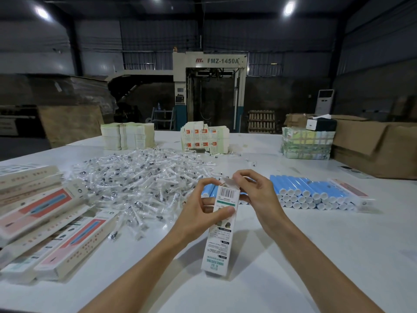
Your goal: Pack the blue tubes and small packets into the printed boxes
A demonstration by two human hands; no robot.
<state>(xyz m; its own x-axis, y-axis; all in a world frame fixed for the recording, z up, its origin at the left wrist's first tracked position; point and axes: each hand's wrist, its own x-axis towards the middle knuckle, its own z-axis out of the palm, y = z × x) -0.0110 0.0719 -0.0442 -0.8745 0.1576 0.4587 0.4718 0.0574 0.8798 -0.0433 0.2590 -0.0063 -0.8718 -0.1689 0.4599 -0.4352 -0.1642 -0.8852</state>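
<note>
A long white printed box [218,240] stands tilted above the white table [293,256], its far end up. My left hand [198,213] grips its upper part, thumb across the front. My right hand [252,193] pinches the open end flap at the top. Blue tubes [309,193] with white caps lie stacked in rows to the right, and a few show behind the box. A wide heap of small clear packets [140,179] spreads across the table's middle left.
Closed printed boxes [52,224] are piled at the left edge. Stacks of flat cartons [127,135], [204,137] and a strapped bundle [306,143] stand at the far side. Brown cardboard boxes [374,147] sit at the right. A large machine stands behind.
</note>
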